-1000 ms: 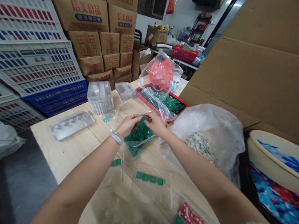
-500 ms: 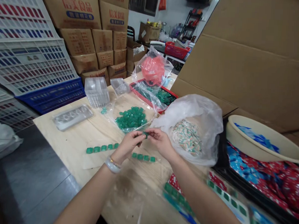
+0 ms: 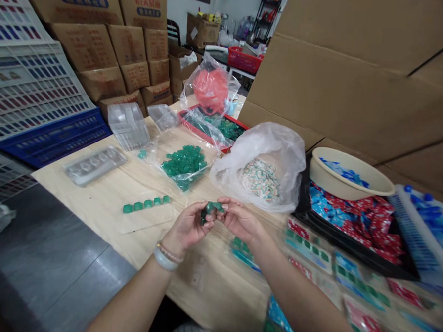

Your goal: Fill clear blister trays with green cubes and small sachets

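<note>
1. This is a packing storeroom: stacked cardboard cartons [image 3: 84, 47] and white-and-blue plastic crates [image 3: 28, 96] stand beyond a pale wooden surface [image 3: 89, 213], and a large cardboard sheet [image 3: 352, 83] rises on the right. The head view sits further right than in the previous frame, so more of the surface's right end shows.
2. At the far end, a red tray [image 3: 183, 115] of green pieces lies partly under clear plastic. Nearer, a white plastic bag [image 3: 285, 154] holds mixed pale-and-green pieces, and a black tray [image 3: 350, 257] carries blue and red packets beside a beige basin [image 3: 349, 175].
3. Left of the hands, an open clear bag [image 3: 157, 155] of translucent green pieces lies on the surface, untouched.
4. Five green pieces sit in a row [image 3: 145, 205] on a pale sheet. A second short row lay right of the hands in the previous frame; it no longer shows, and I cannot tell whether it is hidden or was gathered up.
5. Both hands are narrow and close together, just above the surface. The left hand [image 3: 186, 226] and right hand [image 3: 241, 220] hold a small clump of green pieces [image 3: 211, 210] between their fingers, where they earlier pinched a smaller bit.
</note>
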Available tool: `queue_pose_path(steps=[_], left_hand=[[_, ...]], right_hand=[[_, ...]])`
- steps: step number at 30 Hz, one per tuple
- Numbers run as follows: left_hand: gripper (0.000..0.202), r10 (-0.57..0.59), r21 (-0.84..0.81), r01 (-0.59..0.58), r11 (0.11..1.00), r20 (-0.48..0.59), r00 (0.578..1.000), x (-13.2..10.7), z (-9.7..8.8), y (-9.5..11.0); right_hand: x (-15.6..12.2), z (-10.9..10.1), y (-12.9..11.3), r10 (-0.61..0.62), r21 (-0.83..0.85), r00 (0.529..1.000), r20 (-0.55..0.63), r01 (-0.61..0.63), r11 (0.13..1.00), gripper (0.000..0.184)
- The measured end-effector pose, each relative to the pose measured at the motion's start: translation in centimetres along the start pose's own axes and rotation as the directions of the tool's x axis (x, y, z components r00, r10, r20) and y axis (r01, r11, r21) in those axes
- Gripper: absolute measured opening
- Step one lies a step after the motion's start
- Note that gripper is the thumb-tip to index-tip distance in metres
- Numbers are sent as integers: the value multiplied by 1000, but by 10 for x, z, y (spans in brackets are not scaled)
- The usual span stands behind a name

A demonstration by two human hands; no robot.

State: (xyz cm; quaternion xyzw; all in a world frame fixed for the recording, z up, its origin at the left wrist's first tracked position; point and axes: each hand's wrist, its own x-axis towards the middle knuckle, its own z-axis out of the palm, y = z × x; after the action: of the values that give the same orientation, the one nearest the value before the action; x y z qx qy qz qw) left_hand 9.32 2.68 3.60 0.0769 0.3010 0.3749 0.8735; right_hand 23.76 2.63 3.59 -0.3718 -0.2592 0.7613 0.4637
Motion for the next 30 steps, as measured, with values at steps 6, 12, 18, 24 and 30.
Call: queue_pose_path(steps=[6,12,18,24,30], left_hand=[[14,-111,70,108,992,37,993,-14,1,1],[13,-107,142,99,985,49,993,-24,5,0],[19,-99,327,56,943,116,988,-31,9,0],[21,195,381,-155,912,-69,978,-32,-13,17],[26,396,853,-234,466,35,917,4,-30,-17]], right_hand=[[-25,10,-19,-12,-331,994,107,47,942,21],[-35,20,-24,-88,-513,979,183,172,841,22],[-39,12,-16,88,-276,990,110,-54,959,17],[-51,-24,-30,-110,-330,993,-43,90,940,15],[-9,-64,2,-337,-899,941,35,177,402,17]])
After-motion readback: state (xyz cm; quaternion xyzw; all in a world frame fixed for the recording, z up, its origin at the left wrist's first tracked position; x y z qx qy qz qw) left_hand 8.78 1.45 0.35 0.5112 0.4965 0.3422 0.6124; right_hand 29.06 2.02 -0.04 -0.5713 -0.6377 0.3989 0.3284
